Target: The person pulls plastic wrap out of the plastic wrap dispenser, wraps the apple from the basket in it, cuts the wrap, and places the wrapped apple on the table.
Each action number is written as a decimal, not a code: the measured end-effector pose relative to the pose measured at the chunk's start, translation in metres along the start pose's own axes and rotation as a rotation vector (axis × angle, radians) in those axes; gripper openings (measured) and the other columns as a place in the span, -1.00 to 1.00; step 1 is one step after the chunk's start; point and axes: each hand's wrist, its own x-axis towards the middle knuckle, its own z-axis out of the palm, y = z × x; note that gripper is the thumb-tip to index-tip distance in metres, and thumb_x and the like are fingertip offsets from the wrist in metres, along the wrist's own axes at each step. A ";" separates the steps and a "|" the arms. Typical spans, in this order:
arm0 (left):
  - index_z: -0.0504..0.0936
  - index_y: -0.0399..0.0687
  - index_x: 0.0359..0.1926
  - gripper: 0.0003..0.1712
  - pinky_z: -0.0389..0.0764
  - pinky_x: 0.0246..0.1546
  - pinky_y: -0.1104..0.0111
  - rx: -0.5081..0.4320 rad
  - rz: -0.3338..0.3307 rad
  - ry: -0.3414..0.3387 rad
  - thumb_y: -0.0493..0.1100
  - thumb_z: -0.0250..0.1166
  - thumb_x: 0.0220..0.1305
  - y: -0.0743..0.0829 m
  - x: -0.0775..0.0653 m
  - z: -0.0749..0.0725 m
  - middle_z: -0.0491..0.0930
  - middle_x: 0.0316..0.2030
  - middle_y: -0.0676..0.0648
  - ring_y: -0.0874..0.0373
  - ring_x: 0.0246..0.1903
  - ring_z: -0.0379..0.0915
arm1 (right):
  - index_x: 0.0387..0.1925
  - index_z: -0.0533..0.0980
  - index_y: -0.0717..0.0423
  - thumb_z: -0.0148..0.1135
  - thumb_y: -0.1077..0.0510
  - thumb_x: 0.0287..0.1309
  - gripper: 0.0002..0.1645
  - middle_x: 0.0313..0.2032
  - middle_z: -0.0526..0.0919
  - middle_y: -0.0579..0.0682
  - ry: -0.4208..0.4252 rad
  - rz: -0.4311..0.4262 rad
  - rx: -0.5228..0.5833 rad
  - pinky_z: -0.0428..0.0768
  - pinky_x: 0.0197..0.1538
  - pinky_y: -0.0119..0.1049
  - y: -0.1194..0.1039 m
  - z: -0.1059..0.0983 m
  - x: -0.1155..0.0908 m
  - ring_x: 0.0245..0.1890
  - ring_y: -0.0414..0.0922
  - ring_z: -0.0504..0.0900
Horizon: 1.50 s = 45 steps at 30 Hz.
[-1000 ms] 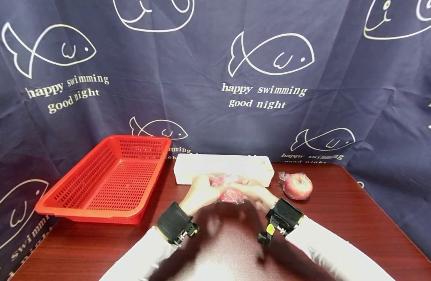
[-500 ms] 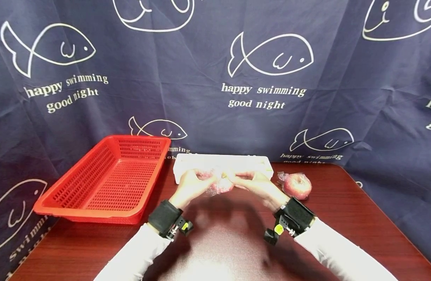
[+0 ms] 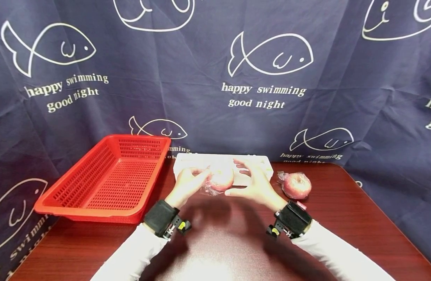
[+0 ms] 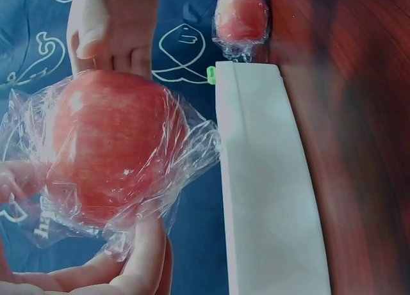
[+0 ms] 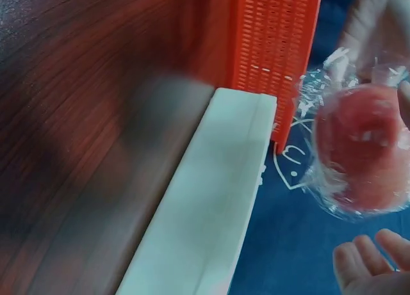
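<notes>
A red apple [image 3: 223,178] in clear plastic wrap is held up in front of a white box [image 3: 184,167]. My left hand [image 3: 186,186] pinches the wrap and the apple's left side with thumb and fingers. On the other side, my right hand [image 3: 259,188] is spread, thumb below and fingers above, apart from the apple. The left wrist view shows crumpled film [image 4: 192,144] flaring around the apple, with left fingers [image 4: 148,253] beneath it. In the right wrist view, the right fingertips [image 5: 365,253] stand just below the wrapped apple [image 5: 362,148].
A second wrapped apple [image 3: 297,186] rests on the dark red-brown table [image 3: 342,218], right of the box. At the left stands a red perforated basket [image 3: 85,212]. A dark blue curtain [image 3: 201,66] with white fish drawings hangs behind.
Both hands were together at the apple's wrap; the right hand has since let go and spread its fingers. The left hand and apple have shifted slightly left, and more of the apple shows.
</notes>
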 end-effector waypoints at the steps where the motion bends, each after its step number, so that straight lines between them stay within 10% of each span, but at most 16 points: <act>1: 0.74 -0.22 -0.28 -0.62 0.46 -0.36 0.45 -0.011 0.005 -0.008 0.04 0.33 0.16 0.001 0.000 0.000 0.70 -0.43 -0.10 0.16 -0.39 0.44 | 0.24 0.33 0.28 0.65 0.22 -0.43 0.08 0.16 0.49 0.22 0.001 -0.038 -0.013 0.54 0.19 -0.04 0.001 0.001 0.000 0.16 0.14 0.53; 13: 0.78 -0.18 -0.35 -0.72 0.37 -0.42 0.48 0.102 0.121 -0.110 -0.07 0.26 0.21 0.002 -0.005 0.006 0.74 -0.43 -0.13 0.28 -0.43 0.41 | 0.05 0.46 0.20 0.66 0.04 -0.53 -0.04 -0.05 0.61 0.08 0.016 -0.119 -0.215 0.57 0.09 -0.09 0.004 0.009 -0.005 0.00 -0.02 0.57; 26: 0.78 -0.13 -0.34 -0.69 0.54 -0.31 0.44 0.113 0.182 -0.127 0.00 0.28 0.13 0.004 -0.008 0.003 0.77 -0.35 -0.10 0.19 -0.28 0.63 | 0.02 0.41 0.26 0.65 0.17 -0.48 -0.10 -0.06 0.56 0.16 0.010 -0.007 -0.101 0.68 -0.05 -0.18 0.005 0.008 -0.013 -0.04 0.05 0.62; 36: 0.70 -0.29 -0.12 -0.63 0.67 -0.06 0.20 -0.113 0.018 -0.128 -0.05 0.27 0.25 -0.002 -0.005 0.004 0.71 -0.15 -0.26 -0.01 -0.17 0.68 | 0.10 0.34 0.30 0.62 0.30 -0.48 -0.03 0.03 0.45 0.22 0.074 0.058 -0.033 0.70 -0.13 -0.22 0.009 -0.011 -0.018 -0.06 0.16 0.65; 45: 0.67 -0.25 -0.12 -0.67 0.56 -0.19 0.39 0.013 0.034 -0.138 -0.08 0.25 0.24 -0.019 -0.008 -0.004 0.69 -0.26 -0.19 -0.07 -0.18 0.61 | 0.10 0.36 0.32 0.61 0.17 -0.41 -0.05 -0.04 0.56 0.24 0.213 0.222 -0.253 0.41 -0.08 -0.63 0.031 -0.054 -0.038 -0.16 -0.10 0.63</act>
